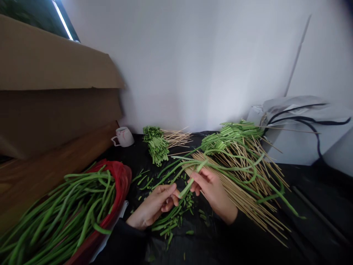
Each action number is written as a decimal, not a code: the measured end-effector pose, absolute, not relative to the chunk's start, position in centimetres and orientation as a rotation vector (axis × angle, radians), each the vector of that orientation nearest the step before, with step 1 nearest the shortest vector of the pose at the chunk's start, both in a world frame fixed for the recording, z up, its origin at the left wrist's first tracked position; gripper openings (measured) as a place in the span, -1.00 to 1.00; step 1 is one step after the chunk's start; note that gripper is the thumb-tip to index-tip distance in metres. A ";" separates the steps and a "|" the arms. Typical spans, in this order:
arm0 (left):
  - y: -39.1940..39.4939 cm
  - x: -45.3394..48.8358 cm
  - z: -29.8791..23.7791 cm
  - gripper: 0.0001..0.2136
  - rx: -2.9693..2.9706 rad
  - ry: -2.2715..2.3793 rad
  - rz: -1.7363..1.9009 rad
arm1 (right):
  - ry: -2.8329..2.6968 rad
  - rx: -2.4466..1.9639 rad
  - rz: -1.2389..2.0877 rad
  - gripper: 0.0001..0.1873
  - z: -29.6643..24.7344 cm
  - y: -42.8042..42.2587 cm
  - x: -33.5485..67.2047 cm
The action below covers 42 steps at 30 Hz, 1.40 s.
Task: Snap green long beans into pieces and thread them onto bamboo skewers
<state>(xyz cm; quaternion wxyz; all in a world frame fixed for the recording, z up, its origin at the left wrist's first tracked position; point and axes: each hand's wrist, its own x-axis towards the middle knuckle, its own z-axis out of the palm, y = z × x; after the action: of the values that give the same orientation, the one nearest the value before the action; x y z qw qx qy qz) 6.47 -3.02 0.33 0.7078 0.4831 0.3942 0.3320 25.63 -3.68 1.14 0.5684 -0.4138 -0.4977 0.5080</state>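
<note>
Over a black-covered table, both hands meet on a pale green long bean [189,186]. My left hand [157,206] pinches its lower end between thumb and fingers. Closed around the bean farther up is my right hand [213,191]. Beneath them lie loose cut bean pieces [180,217]. A pile of bare bamboo skewers [237,197] spreads out beside my right hand, with several whole long beans [249,169] draped across it. Farther back sit two stacks of skewered bean pieces, a small left stack [158,147] and a larger right stack [234,132].
A red bag [125,178] full of long beans [66,206] stands at the left. Behind it are a white mug [125,137] and a large cardboard box [57,70]. At the back right a white bag with black straps [295,136] rests near the white wall [193,66].
</note>
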 end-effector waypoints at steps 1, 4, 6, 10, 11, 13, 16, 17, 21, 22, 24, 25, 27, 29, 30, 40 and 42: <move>-3.1 6.6 0.3 -0.58 1.082 0.884 0.737 | -1.207 -1.000 1.150 -0.69 1.1 -3.7 25.6; -3.3 6.8 0.5 -0.55 1.153 0.900 0.725 | -1.272 -1.046 1.109 -0.71 0.8 -3.9 25.5; -3.4 6.9 0.7 -0.54 1.204 0.894 0.712 | -1.302 -1.044 1.143 -0.72 0.5 -3.9 25.3; -3.5 6.7 0.7 -0.57 1.262 0.910 0.659 | -1.350 -1.040 1.245 -0.77 0.2 -4.2 25.0; -3.5 6.6 0.6 -0.58 1.273 0.918 0.639 | -1.357 -1.047 1.265 -0.79 0.2 -4.3 24.9; -3.6 6.4 0.6 -0.59 1.291 0.916 0.602 | -1.370 -1.060 1.300 -0.81 0.3 -4.5 24.9; -3.7 6.4 0.9 -0.60 1.294 0.922 0.592 | -1.382 -1.031 1.370 -0.82 0.4 -4.5 25.0; -3.7 6.5 0.9 -0.60 1.292 0.934 0.604 | -1.362 -1.006 1.394 -0.80 0.3 -4.5 25.1; -3.7 6.6 0.9 -0.62 1.292 0.990 0.646 | -1.102 -0.889 1.454 -0.71 0.1 -3.9 25.4; -3.7 6.6 0.7 -0.63 1.297 1.000 0.655 | -1.038 -0.868 1.468 -0.69 0.1 -3.8 25.5; -3.5 6.6 0.3 -0.64 1.305 1.002 0.698 | -0.960 -0.841 1.495 -0.66 0.1 -3.5 25.5; -3.4 6.7 0.0 -0.65 1.303 0.998 0.730 | -0.943 -0.834 1.502 -0.66 0.1 -3.5 25.5; -3.2 6.8 -0.3 -0.66 1.278 0.988 0.810 | -0.927 -0.826 1.503 -0.67 0.1 -3.5 25.4; -3.2 6.9 -0.4 -0.66 1.218 0.978 0.881 | -0.920 -0.821 1.499 -0.69 0.2 -3.5 25.4; -3.2 7.0 -0.4 -0.66 1.181 0.970 0.902 | -0.913 -0.820 1.503 -0.70 0.2 -3.6 25.4; -3.0 6.8 0.2 -0.75 0.878 0.768 1.072 | -0.861 -0.840 1.589 -0.69 -0.8 -3.9 24.7; -2.9 6.7 0.3 -0.76 0.867 0.744 1.100 | -0.862 -0.840 1.618 -0.68 -0.9 -4.0 24.5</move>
<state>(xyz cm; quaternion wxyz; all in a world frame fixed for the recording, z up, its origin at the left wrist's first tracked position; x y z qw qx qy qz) 6.69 -2.88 0.28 0.7017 0.3894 0.3344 0.4941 24.52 -4.02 -0.95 0.5330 -0.3524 -0.3618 0.6788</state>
